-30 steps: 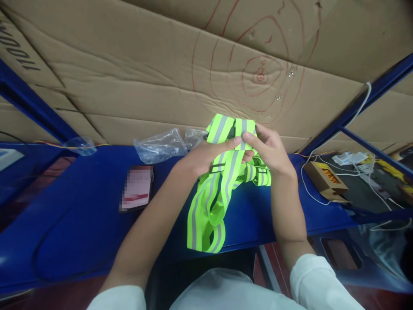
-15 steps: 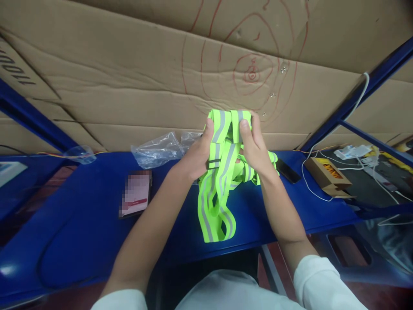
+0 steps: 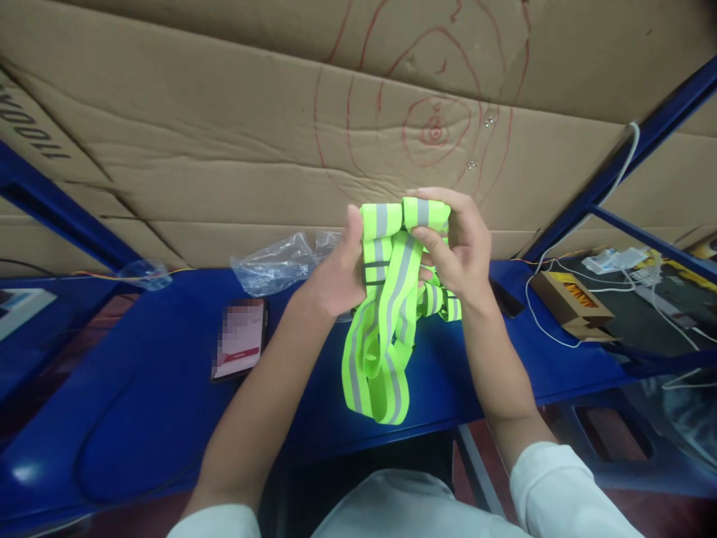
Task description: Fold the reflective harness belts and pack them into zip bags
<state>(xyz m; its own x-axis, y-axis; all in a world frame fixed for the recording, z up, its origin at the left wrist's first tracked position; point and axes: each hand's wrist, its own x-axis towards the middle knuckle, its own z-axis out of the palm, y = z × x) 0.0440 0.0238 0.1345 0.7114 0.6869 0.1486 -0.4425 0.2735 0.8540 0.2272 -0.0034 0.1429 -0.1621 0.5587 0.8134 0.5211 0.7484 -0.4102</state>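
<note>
Bright yellow-green reflective straps (image 3: 400, 288) with grey stripes and black buckles hang from both hands above the blue table. My left hand (image 3: 341, 273) grips the bundle from the left, its thumb up along the edge and its other fingers mostly hidden behind the straps. On the other side, my right hand (image 3: 456, 239) pinches a folded band at the top between thumb and fingers. Long loops dangle below the hands toward the table's front edge. More of the strap bunches up behind, beside the right wrist.
A phone (image 3: 240, 340) with a lit screen lies left on the blue table (image 3: 162, 388). Behind it sits a clear plastic bag (image 3: 274, 263). A dark phone-like object (image 3: 506, 299), an open cardboard box (image 3: 574, 302) and white cables are at right. Cardboard (image 3: 224, 149) walls the back.
My right hand has turned and moved slightly right, its fingers now curled over the top of the folded band. The upper folds have shifted; the left hand keeps its hold.
</note>
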